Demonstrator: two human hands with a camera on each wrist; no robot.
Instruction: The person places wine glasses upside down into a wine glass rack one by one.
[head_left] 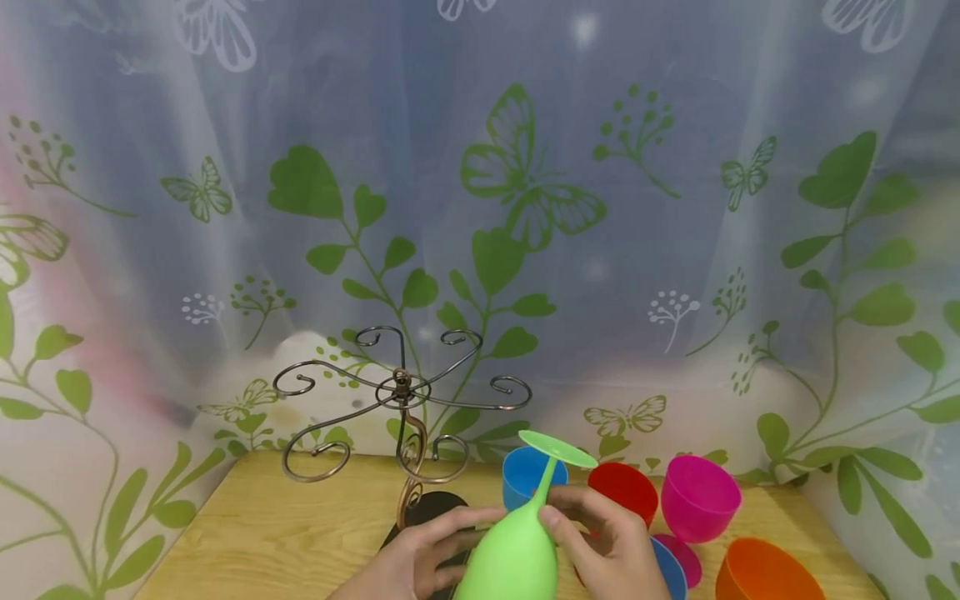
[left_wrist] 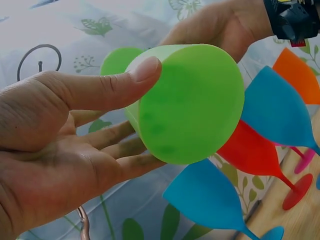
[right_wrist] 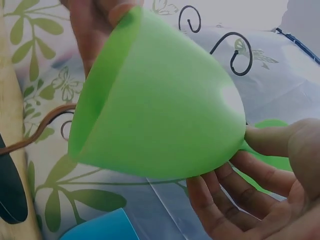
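A light green plastic wine glass (head_left: 513, 554) is held upside down and tilted over the table, its round foot uppermost. My left hand (head_left: 427, 557) grips the bowl near the rim, thumb on one side and fingers on the other, as the left wrist view shows. At the base of the bowl, by the stem, my right hand (right_wrist: 260, 185) pinches the glass between thumb and fingers. Just behind and left of the glass stands a metal rack (head_left: 402, 387) with several curled arms, all bare, on a dark base (head_left: 438, 502) partly hidden by the left hand.
Upright glasses crowd the right of the wooden table (head_left: 285, 517): a blue one (head_left: 517, 475), a red one (head_left: 626, 490), a magenta one (head_left: 701, 496), an orange one (head_left: 765, 571) and another blue one (left_wrist: 275, 107). A leaf-and-butterfly curtain (head_left: 570, 317) hangs behind.
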